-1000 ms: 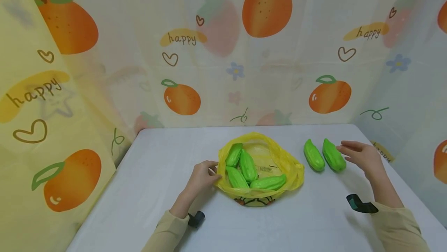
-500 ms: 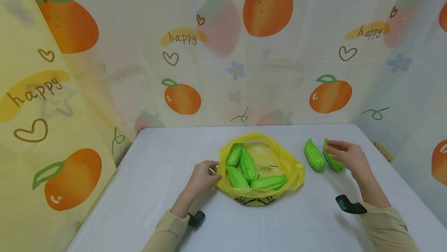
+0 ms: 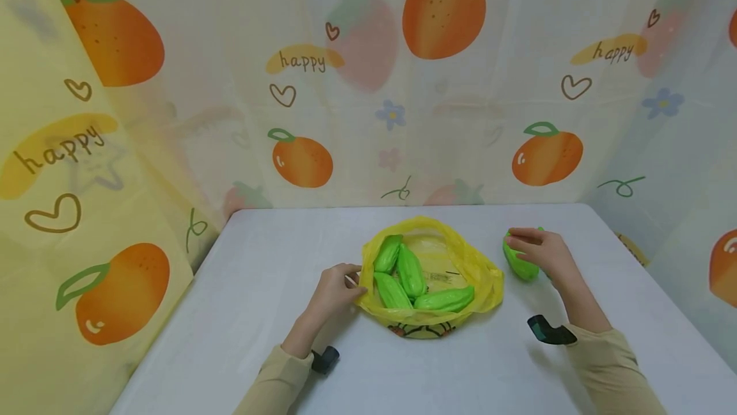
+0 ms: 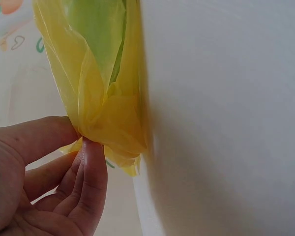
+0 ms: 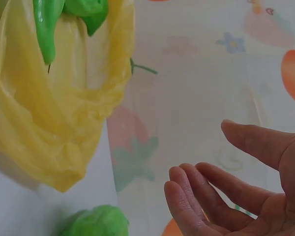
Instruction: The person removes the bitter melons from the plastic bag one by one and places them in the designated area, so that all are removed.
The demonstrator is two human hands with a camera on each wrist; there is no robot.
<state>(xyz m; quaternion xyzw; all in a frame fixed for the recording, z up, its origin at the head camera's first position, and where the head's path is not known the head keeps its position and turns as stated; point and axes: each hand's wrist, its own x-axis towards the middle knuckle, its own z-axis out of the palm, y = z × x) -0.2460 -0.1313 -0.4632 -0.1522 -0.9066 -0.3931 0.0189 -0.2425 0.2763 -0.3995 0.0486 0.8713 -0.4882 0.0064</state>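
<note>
A yellow plastic bag point(image 3: 489, 284) lies with its mouth spread on the table, several bright green, elongated, ridged vegetables point(image 3: 443, 300) inside. My left hand point(image 3: 334, 290) pinches the bag's left edge; in the left wrist view, thumb and fingers meet on the gathered yellow film point(image 4: 113, 118). To the right of the bag, my right hand point(image 3: 547, 256) hovers over two more vegetables of the same kind. One green vegetable point(image 3: 523, 268) shows partly under the fingers; the other is mostly hidden behind the hand. In the right wrist view, thumb and fingers of the right hand point(image 5: 236, 182) are apart, holding nothing.
The white table point(image 3: 276, 242) has its back edge against a fruit-print curtain point(image 3: 357, 146). Matching curtains hang at left and right. A small black device point(image 3: 325, 360) sits at the left wrist, another black device point(image 3: 549, 330) at the right.
My right hand has moved left, from beside the right-hand vegetable to over the left one. The left hand stays at the bag's edge, and the bag keeps its place.
</note>
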